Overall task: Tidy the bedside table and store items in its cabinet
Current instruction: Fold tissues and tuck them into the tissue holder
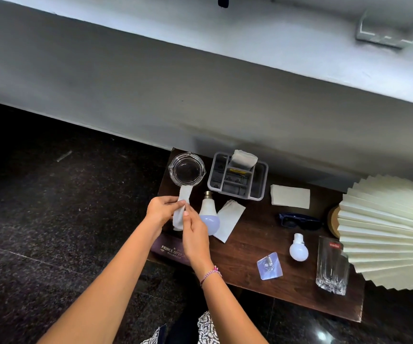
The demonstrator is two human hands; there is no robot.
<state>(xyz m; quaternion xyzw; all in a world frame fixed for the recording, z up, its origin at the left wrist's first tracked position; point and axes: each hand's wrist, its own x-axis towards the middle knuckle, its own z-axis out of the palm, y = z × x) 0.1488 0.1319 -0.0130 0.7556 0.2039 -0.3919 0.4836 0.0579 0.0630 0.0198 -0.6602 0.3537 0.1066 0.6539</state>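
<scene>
Over the left end of the dark wooden bedside table [262,234], my left hand [162,209] and my right hand [194,232] both pinch a folded white tissue [181,209], which hangs between them. A large white bulb [209,214] lies just right of my hands. Beside it rests another folded tissue [229,219]. A grey organiser [237,178] at the back holds one more tissue. A dark spectacle case [170,249] lies under my right wrist, partly hidden.
A clear glass bowl [186,168] sits at the back left corner. A stack of tissues [290,196], dark sunglasses [299,220], a small bulb [298,249], a clear adhesive hook [270,268] and a tall glass [332,265] lie to the right. A pleated lampshade [389,229] covers the right end.
</scene>
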